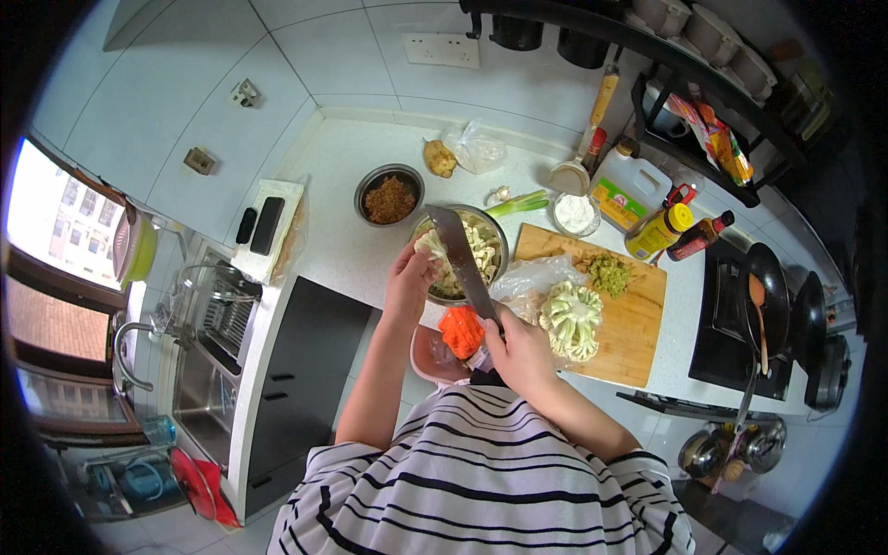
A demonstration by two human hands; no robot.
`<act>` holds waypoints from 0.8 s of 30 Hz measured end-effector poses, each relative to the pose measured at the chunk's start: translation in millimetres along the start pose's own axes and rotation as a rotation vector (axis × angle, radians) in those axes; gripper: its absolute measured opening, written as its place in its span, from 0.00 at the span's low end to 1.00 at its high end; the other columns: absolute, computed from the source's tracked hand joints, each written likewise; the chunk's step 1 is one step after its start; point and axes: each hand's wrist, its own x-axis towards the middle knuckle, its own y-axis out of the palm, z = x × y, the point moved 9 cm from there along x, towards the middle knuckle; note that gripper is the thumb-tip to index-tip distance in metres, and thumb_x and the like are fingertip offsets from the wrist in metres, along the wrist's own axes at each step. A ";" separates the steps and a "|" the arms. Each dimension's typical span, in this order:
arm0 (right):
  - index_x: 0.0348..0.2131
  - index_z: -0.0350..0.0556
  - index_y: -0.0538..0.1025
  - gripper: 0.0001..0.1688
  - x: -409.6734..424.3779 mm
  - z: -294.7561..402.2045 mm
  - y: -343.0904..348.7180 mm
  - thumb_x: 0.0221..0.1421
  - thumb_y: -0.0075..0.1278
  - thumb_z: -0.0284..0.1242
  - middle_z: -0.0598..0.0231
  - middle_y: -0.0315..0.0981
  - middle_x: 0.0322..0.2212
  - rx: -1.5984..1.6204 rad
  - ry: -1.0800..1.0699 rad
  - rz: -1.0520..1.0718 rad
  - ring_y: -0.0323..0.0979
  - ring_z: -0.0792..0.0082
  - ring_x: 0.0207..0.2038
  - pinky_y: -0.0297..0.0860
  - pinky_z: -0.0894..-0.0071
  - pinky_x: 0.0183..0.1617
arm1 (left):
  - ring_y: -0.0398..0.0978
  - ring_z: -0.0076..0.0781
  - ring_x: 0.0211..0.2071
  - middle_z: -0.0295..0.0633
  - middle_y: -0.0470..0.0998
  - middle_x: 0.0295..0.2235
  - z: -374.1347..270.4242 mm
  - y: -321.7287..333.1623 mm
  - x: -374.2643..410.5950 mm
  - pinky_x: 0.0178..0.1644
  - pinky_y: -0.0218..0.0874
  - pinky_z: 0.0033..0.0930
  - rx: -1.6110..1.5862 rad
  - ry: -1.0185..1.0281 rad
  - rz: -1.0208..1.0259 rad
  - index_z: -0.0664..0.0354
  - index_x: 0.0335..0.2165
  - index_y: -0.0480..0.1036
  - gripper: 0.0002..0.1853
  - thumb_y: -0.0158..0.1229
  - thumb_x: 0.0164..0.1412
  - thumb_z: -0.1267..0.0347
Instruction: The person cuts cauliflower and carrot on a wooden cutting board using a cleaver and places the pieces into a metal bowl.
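Observation:
My left hand (411, 279) holds a cauliflower floret (431, 244) over the rim of a steel bowl (504, 239). Gripped in my right hand (519, 347) is a kitchen knife (459, 253), its broad dark blade slanting across the bowl with the tip towards the back. Cut cauliflower pieces (485, 250) lie in the bowl, partly hidden by the blade. To the right of my right hand, a large cauliflower head (572, 320) rests at the edge of a wooden cutting board (635, 333), beside a clear plastic bag (534, 277). Chopped green vegetable (609, 275) sits on the board.
Behind the bowl are a smaller bowl of brown minced food (390, 200), a potato (440, 159), a scallion stalk (519, 202) and a dish of white powder (576, 214). An oil jug (630, 186) and sauce bottles (701, 236) stand near the stove (721, 312). A pink bin (427, 354) is below.

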 end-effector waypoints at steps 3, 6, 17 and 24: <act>0.42 0.46 0.71 0.14 -0.5 -0.6 2.1 0.55 0.45 0.28 0.50 0.73 0.22 -0.031 0.006 0.017 0.73 0.48 0.24 0.69 0.55 0.26 | 0.71 0.19 0.34 0.34 0.74 0.39 -2.9 3.9 -1.5 0.34 0.60 0.20 -0.002 0.010 -0.001 0.63 0.50 0.65 0.17 0.46 0.64 0.68; 0.41 0.45 0.71 0.13 0.6 -0.7 1.6 0.55 0.45 0.28 0.49 0.73 0.22 -0.021 -0.014 -0.016 0.73 0.48 0.23 0.69 0.55 0.26 | 0.70 0.19 0.34 0.34 0.74 0.39 -5.7 8.1 -3.6 0.34 0.60 0.20 0.011 0.028 -0.020 0.64 0.50 0.65 0.18 0.46 0.63 0.68; 0.38 0.44 0.71 0.11 7.5 -0.3 8.3 0.56 0.45 0.29 0.50 0.73 0.19 -0.065 -0.050 -0.033 0.72 0.49 0.21 0.68 0.55 0.24 | 0.70 0.18 0.31 0.34 0.74 0.37 0.6 9.0 -7.7 0.34 0.60 0.19 0.027 0.053 -0.077 0.65 0.49 0.66 0.17 0.47 0.63 0.68; 0.36 0.42 0.70 0.11 4.5 0.9 13.4 0.55 0.43 0.30 0.54 0.73 0.19 -0.175 -0.094 -0.005 0.72 0.53 0.19 0.69 0.58 0.23 | 0.70 0.17 0.30 0.33 0.74 0.36 -3.4 3.2 -4.8 0.33 0.59 0.18 0.017 0.068 -0.102 0.64 0.47 0.67 0.16 0.48 0.63 0.68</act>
